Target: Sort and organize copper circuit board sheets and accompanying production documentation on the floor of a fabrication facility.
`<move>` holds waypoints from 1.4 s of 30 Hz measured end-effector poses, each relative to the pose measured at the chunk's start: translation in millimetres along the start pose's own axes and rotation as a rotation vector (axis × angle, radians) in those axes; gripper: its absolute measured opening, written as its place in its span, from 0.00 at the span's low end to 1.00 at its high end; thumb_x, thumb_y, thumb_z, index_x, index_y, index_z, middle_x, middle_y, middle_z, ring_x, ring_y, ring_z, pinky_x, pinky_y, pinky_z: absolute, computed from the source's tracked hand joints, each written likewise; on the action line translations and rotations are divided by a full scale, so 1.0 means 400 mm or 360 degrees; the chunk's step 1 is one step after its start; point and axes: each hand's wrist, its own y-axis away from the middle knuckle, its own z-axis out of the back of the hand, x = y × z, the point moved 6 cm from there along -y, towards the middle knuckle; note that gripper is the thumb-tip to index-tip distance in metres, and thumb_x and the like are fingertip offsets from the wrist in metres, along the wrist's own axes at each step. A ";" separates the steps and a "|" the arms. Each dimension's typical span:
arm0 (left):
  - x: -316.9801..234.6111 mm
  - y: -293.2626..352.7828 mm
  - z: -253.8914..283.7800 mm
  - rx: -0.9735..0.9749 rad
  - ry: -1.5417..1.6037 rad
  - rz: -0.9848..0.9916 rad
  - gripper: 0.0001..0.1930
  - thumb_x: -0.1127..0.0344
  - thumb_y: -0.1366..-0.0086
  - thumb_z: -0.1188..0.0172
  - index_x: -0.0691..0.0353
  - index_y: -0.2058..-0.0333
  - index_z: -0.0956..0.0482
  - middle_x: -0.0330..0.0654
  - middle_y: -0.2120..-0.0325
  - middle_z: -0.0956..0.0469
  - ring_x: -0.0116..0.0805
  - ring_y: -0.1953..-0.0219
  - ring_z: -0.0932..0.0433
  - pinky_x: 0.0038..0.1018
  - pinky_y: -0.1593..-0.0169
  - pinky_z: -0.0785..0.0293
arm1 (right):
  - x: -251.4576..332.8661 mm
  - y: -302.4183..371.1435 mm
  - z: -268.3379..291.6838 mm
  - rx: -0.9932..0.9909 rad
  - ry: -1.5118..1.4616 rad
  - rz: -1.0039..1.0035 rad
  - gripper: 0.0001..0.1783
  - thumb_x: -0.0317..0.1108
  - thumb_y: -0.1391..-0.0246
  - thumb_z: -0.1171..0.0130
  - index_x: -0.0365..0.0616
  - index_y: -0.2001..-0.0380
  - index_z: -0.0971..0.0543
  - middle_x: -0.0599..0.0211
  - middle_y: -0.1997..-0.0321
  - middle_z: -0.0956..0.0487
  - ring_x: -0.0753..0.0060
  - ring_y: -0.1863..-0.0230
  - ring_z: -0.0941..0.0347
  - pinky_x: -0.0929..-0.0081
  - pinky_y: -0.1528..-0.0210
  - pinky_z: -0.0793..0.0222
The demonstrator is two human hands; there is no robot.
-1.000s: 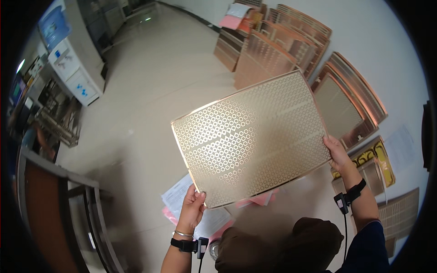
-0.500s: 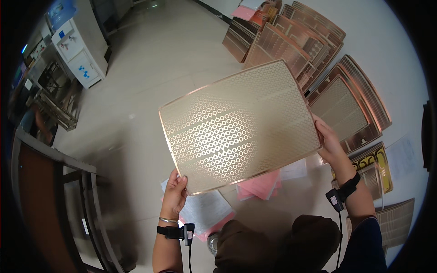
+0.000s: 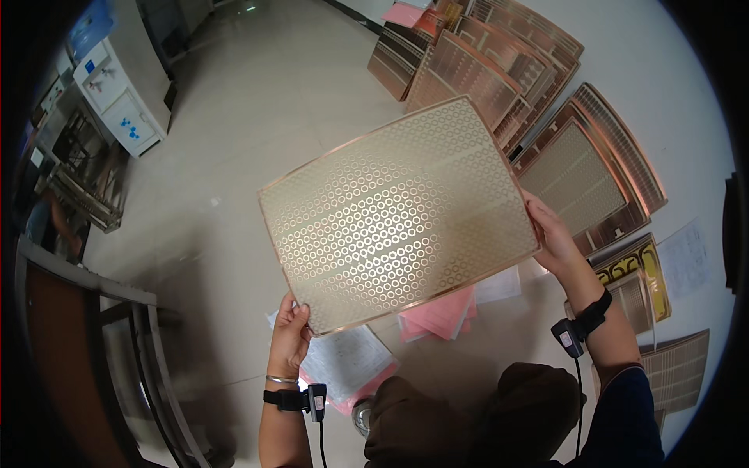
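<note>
Between my hands I hold a large copper-edged circuit board panel (image 3: 390, 218), tilted, its face covered with rows of small rings and bright with reflected light in the middle. My left hand (image 3: 289, 331) grips its lower left corner, thumb on the face. At the right edge, near the lower right corner, my right hand (image 3: 551, 234) is closed on it, its fingers partly behind the panel. Below the panel, pink sheets (image 3: 439, 314) and a white printed paper (image 3: 347, 366) lie on the floor, partly covered by it.
Several copper panels (image 3: 468, 78) lean against the wall at the upper right, with more framed panels (image 3: 581, 175) beside my right hand. A yellow-and-black panel (image 3: 646, 273) stands lower down. At the left are a table (image 3: 86, 281) and a white water dispenser (image 3: 117, 101).
The panel and both hands have shifted slightly left in the view, and the surroundings have shifted too. The bright reflection on the panel has changed a little. Both hands keep their grip.
</note>
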 end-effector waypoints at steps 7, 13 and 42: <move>0.062 -0.048 0.012 0.0024 -0.0141 0.0012 0.20 0.70 0.37 0.50 0.59 0.45 0.38 0.38 0.60 0.24 0.25 0.60 0.25 0.20 0.58 0.27 | -0.010 0.038 0.133 -0.0185 0.0294 -0.0260 0.21 0.38 0.42 0.52 0.39 0.48 0.32 0.68 0.51 0.27 0.77 0.51 0.32 0.78 0.48 0.37; 0.223 -0.037 0.061 0.0026 -0.0817 0.0447 0.23 0.60 0.36 0.49 0.58 0.44 0.38 0.43 0.55 0.28 0.30 0.57 0.27 0.26 0.56 0.28 | 0.240 0.146 0.226 -0.0751 0.1513 0.0209 0.16 0.43 0.44 0.47 0.43 0.58 0.25 0.86 0.80 0.37 0.92 0.80 0.45 0.88 0.78 0.48; -0.101 -0.032 -0.015 0.0054 -0.2296 0.0458 0.12 0.73 0.38 0.51 0.65 0.55 0.28 0.44 0.60 0.24 0.30 0.60 0.25 0.23 0.56 0.29 | 0.230 0.108 0.764 -0.1641 0.3378 0.0859 0.26 0.30 0.54 0.42 0.49 0.49 0.32 0.54 0.53 0.29 0.51 0.53 0.33 0.60 0.54 0.37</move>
